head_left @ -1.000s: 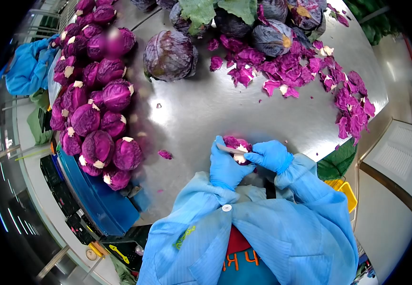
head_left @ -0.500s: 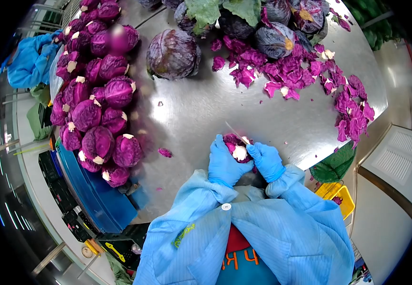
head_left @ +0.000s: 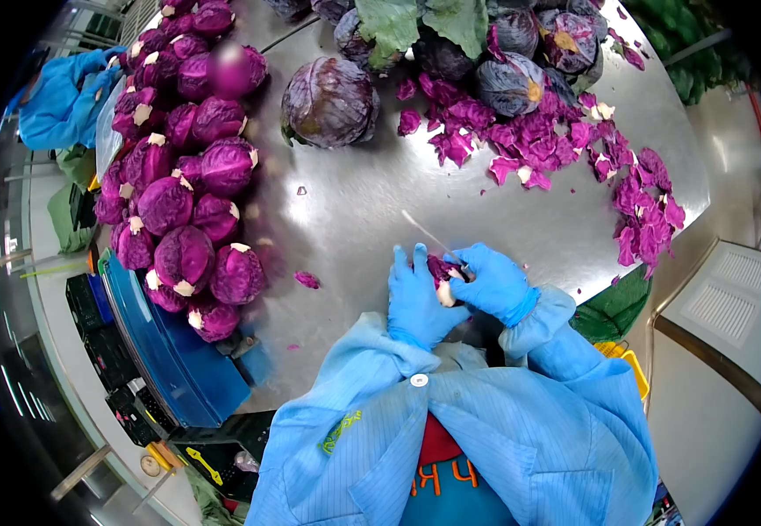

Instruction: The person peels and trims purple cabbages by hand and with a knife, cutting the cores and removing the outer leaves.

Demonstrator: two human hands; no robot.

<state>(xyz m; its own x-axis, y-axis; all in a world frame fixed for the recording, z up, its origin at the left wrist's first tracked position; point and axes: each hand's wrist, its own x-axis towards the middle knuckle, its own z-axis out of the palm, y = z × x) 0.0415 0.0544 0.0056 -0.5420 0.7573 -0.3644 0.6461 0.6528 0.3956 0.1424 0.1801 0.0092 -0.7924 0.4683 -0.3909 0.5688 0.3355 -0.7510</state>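
My left hand [head_left: 417, 298], in a blue glove, is wrapped round the left side of a small purple cabbage [head_left: 441, 271] with a white cut stem, close to my body. At the cabbage's right side my right hand [head_left: 496, 285], also gloved, is closed on the handle of a knife [head_left: 429, 231]. The thin blade points up and left past the cabbage. My fingers hide part of the cabbage and most of the handle.
Trimmed purple cabbages [head_left: 184, 260] are piled along the table's left side. A large dark cabbage [head_left: 329, 102], more untrimmed heads and loose purple leaves [head_left: 521, 136] lie farther back. Blue bins [head_left: 165, 351] stand at the lower left, a yellow basket [head_left: 635, 373] at the right.
The knife blade has swung from lying across the cabbage to pointing up and left beyond it. My right hand has turned beside the cabbage, and the left fingers have shifted on it.
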